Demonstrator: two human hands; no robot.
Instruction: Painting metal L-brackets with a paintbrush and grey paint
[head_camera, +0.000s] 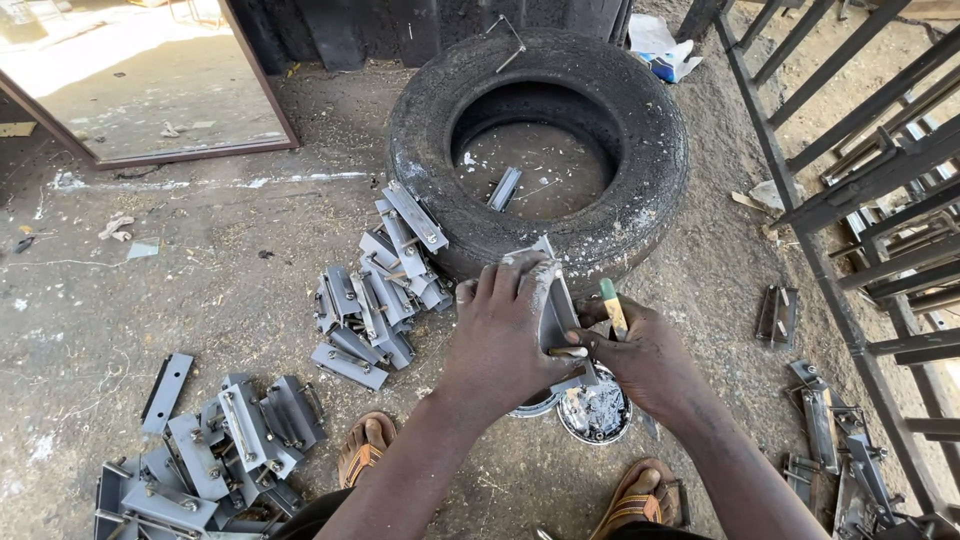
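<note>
Fingers of the left hand (515, 325) clamp a grey metal bracket (553, 305); the right hand (645, 355) pinches a green-handled brush (612, 305).

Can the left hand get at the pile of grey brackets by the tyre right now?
Probably not at once: the left hand is gripping a grey metal piece. The bracket pile lies open beside the tyre, nothing covering it.

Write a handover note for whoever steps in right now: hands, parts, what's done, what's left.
Left hand: grips a grey metal bracket against the tyre.
Right hand: holds a brush at the bracket, above an open paint tin.
Grey brackets lie in a pile by the tyre and a pile at lower left; more pieces lie at right.
Done and left: cannot tell which pieces are finished.
</note>
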